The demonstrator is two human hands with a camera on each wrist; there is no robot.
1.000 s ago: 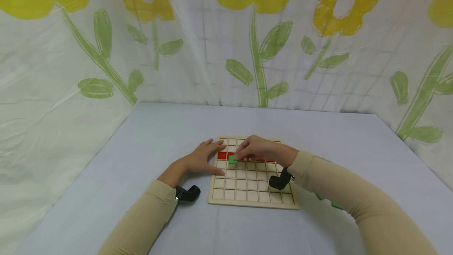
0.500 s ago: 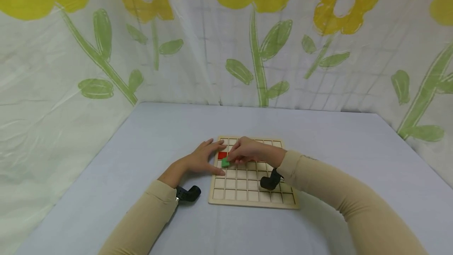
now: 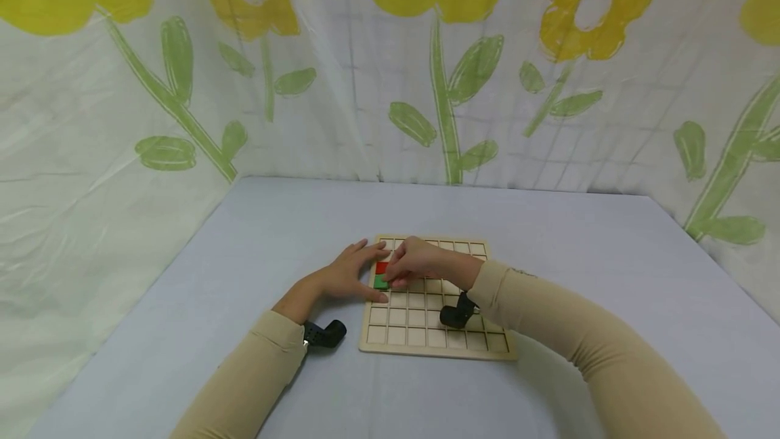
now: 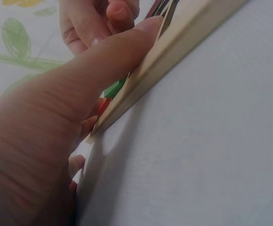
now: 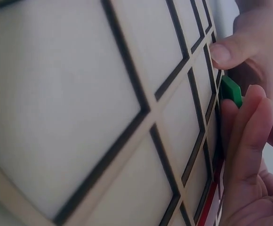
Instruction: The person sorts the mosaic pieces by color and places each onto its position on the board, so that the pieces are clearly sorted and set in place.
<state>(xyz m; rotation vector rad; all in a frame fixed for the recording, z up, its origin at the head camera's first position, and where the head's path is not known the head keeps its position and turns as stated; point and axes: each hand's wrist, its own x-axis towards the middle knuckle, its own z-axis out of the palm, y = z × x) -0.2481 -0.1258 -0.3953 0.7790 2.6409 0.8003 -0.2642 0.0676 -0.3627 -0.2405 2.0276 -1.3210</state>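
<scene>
My right hand [image 3: 420, 261] pinches a small square green tile [image 3: 380, 282] at the left column of a wooden grid board [image 3: 416, 336]. In the right wrist view the green tile [image 5: 232, 91] stands slightly tilted at the fingertips. Just beyond it in the grid lies a red tile [image 3: 382, 267]; more red [image 5: 208, 205] shows beneath the right hand in that wrist view. My left hand [image 3: 347, 273] rests at the board's left edge, its fingers spread and thumb on the frame. From the left wrist view, the left thumb [image 4: 113, 54] partly hides the green tile [image 4: 114, 88].
The board lies on a pale table [image 3: 292, 222] whose far edge meets a white curtain [image 3: 341, 87] printed with yellow flowers. Black wrist cameras [image 3: 326, 334] are strapped to both wrists, the right one hanging over the board.
The right hand has carried the green tile leftward across the board, to the left column below the red tile. My left hand has stayed where it was.
</scene>
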